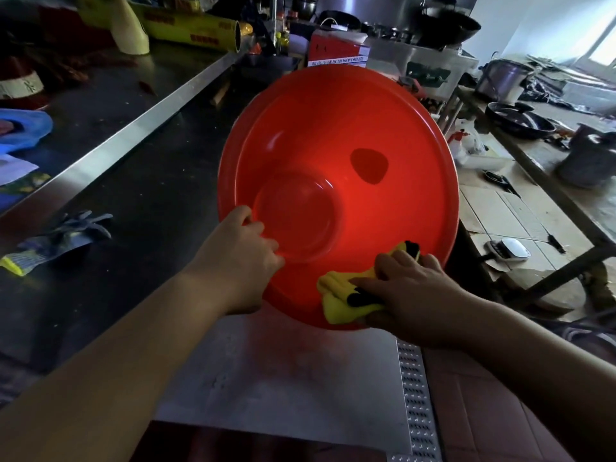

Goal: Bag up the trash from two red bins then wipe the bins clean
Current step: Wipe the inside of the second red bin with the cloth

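Red bin (333, 155) is tilted up mid-frame, mouth facing the camera. Left hand (246, 258) hooks curled fingers over the lower-left rim. Right hand (410, 288) grips a yellow cloth (340, 295) on the bottom rim, fingers bunched together. Steel counter (133, 128) edge runs close along the bin's left; metal floor plate (283, 378) lies open below.

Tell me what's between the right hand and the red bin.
A yellow cloth, lying over the red bin's near rim under the right hand; the head view shows it.
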A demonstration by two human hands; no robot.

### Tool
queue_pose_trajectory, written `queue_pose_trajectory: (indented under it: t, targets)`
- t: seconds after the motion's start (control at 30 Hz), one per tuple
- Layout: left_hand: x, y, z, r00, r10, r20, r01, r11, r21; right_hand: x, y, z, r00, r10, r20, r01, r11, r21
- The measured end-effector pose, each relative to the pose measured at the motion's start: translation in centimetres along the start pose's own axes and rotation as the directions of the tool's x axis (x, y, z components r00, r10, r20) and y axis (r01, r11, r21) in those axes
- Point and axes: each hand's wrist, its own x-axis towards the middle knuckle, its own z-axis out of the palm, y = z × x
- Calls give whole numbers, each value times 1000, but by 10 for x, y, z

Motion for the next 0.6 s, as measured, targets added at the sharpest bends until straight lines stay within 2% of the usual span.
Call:
queue_pose_trajectory:
  t: [0.07, 0.1, 0.2, 0.3, 0.37, 0.47, 0.6]
  targets:
    - [-1, -1, 1, 1000, 31, -3, -31, 999, -14, 21, -2, 6, 964, 32, 263, -41, 999, 29]
    - [-2, 0, 2, 999, 51, -3, -51, 999, -10, 33, -4, 12, 941, 33, 336, -49, 998, 39]
    - [-3, 3, 4, 996, 89, -11, -90, 996, -28, 70, -2, 45, 922, 42, 385, -77, 994, 76]
    - [-2, 5, 8, 985, 130, -115, -131, 991, -4, 109, 5, 75, 901, 64, 429, -101, 993, 63]
    - [-3, 4, 8, 972, 146, -185, -157, 986, -48, 134, 7, 89, 888, 112, 447, -148, 988, 46]
    - [-2, 9, 8, 962, 113, -248, -119, 993, -13, 166, 7, 109, 869, 177, 463, -239, 968, 78]
    - [2, 9, 4, 953, 122, -278, -130, 991, -11, 181, 3, 117, 865, 191, 464, -252, 965, 72]
